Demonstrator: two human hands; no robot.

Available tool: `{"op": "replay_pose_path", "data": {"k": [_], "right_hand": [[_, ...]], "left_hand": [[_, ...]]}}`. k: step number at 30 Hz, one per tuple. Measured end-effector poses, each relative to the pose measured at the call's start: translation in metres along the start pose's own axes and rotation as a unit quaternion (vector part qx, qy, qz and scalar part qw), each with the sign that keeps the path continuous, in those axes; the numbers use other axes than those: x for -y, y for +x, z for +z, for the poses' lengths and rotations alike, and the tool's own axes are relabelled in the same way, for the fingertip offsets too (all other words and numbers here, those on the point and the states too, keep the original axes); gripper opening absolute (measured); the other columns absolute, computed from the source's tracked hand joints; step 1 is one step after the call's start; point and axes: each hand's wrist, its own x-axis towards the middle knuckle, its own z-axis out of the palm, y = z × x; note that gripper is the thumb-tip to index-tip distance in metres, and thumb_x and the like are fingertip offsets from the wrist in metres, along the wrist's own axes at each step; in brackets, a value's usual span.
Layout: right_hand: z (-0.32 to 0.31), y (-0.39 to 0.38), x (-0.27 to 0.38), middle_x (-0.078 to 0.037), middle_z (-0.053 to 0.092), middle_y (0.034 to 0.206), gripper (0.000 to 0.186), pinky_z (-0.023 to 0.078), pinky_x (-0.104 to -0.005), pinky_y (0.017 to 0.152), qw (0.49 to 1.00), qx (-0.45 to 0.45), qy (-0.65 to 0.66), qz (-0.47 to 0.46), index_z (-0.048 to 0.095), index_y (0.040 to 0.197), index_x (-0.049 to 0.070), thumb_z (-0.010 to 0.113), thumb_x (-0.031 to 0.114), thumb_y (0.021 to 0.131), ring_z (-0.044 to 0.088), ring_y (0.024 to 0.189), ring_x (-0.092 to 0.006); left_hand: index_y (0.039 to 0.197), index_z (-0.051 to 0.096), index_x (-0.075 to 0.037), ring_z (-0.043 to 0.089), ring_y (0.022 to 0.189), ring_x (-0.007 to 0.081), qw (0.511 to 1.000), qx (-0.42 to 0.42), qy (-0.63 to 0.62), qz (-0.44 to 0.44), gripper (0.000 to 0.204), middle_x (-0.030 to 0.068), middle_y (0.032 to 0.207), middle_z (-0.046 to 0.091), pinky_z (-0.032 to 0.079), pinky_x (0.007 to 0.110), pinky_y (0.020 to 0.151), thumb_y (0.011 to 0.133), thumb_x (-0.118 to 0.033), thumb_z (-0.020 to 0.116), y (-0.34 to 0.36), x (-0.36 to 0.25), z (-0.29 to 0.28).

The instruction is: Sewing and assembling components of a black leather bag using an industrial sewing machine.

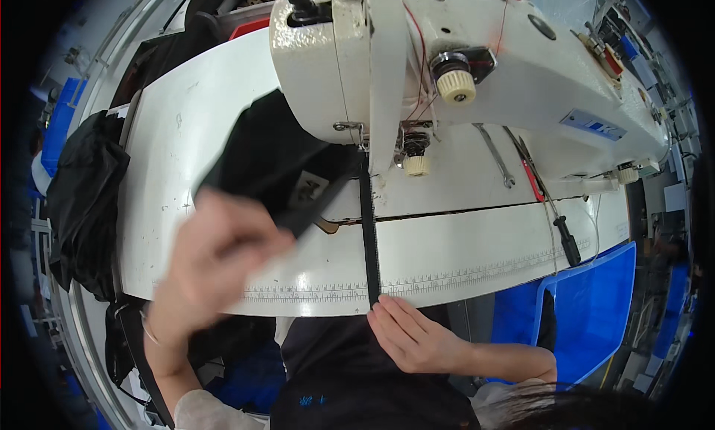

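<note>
A black fabric piece (257, 158) with a small pale label lies left of the needle area of a white sewing machine (320, 80), its near edge blurred. My left hand (223, 255) is over that near edge, smeared by motion, fingers seemingly curled; whether it grips the fabric cannot be made out. From under the presser foot (363, 141) a narrow black zipper tape (370, 229) runs straight toward me, with fine teeth along its right side. At the table's front edge my right hand (410, 337) pinches the end of this tape between thumb and fingers.
On the machine bed to the right lie a wrench (495, 158), red-handled scissors (532, 175) and a black-handled screwdriver (566, 240). A printed ruler strip (462, 276) follows the white table's front. Blue bins (588, 311) stand lower right; dark cloth (88, 199) hangs at the left edge.
</note>
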Motion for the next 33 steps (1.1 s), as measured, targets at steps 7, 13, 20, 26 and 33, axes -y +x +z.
{"op": "replay_pose_path", "data": {"k": [7, 13, 20, 26, 33], "right_hand": [[0.005, 0.001, 0.003, -0.02, 0.06, 0.105, 0.03, 0.049, -0.0404, 0.094, 0.995, -0.055, 0.082, 0.025, 0.062, 0.098, -0.009, 0.056, 0.01, 0.075, 0.059, 0.103, -0.0325], [0.002, 0.002, 0.002, -0.018, 0.061, 0.103, 0.027, 0.047, -0.0416, 0.095, 0.994, -0.067, 0.083, 0.032, 0.063, 0.097, -0.005, 0.055, 0.013, 0.079, 0.06, 0.102, -0.032], [0.0, 0.006, -0.003, -0.018, 0.06, 0.104, 0.027, 0.047, -0.0421, 0.095, 0.995, -0.054, 0.085, 0.008, 0.063, 0.097, -0.004, 0.055, 0.014, 0.079, 0.061, 0.101, -0.0318], [-0.005, 0.005, -0.008, -0.017, 0.061, 0.103, 0.026, 0.047, -0.0412, 0.095, 0.999, -0.025, 0.042, -0.023, 0.062, 0.096, -0.004, 0.055, 0.014, 0.078, 0.06, 0.101, -0.0313], [0.002, 0.002, -0.007, -0.018, 0.06, 0.106, 0.03, 0.046, -0.0387, 0.096, 0.997, -0.035, 0.071, -0.012, 0.062, 0.099, -0.006, 0.055, 0.011, 0.075, 0.06, 0.102, -0.0291]], "left_hand": [[0.085, 0.068, 0.002, 0.055, 0.074, 0.0171, 0.989, 0.007, 0.124, 0.081, 0.023, 0.0074, 0.081, 0.058, 0.046, 0.026, 0.064, 0.065, -0.006, 0.061, -0.06, -0.066, 0.093], [0.085, 0.068, 0.002, 0.056, 0.075, 0.0178, 0.992, 0.003, 0.096, 0.085, 0.023, 0.0083, 0.082, 0.06, 0.047, 0.026, 0.065, 0.065, -0.007, 0.06, -0.061, -0.065, 0.096], [0.092, 0.066, 0.003, 0.055, 0.073, 0.019, 1.0, 0.005, -0.002, 0.008, 0.024, 0.0096, 0.085, 0.06, 0.047, 0.026, 0.065, 0.07, -0.003, 0.061, -0.059, -0.062, 0.078], [0.091, 0.061, 0.005, 0.058, 0.082, 0.0117, 0.903, -0.17, -0.187, -0.348, 0.013, 0.0103, 0.088, 0.062, 0.048, 0.024, 0.07, 0.091, -0.006, 0.053, -0.026, -0.016, 0.013], [0.097, 0.061, 0.002, 0.059, 0.07, 0.0059, 0.727, -0.261, -0.441, -0.456, 0.017, 0.0041, 0.081, 0.065, 0.048, 0.018, 0.064, 0.093, -0.014, 0.056, -0.032, 0.023, 0.009]]}}
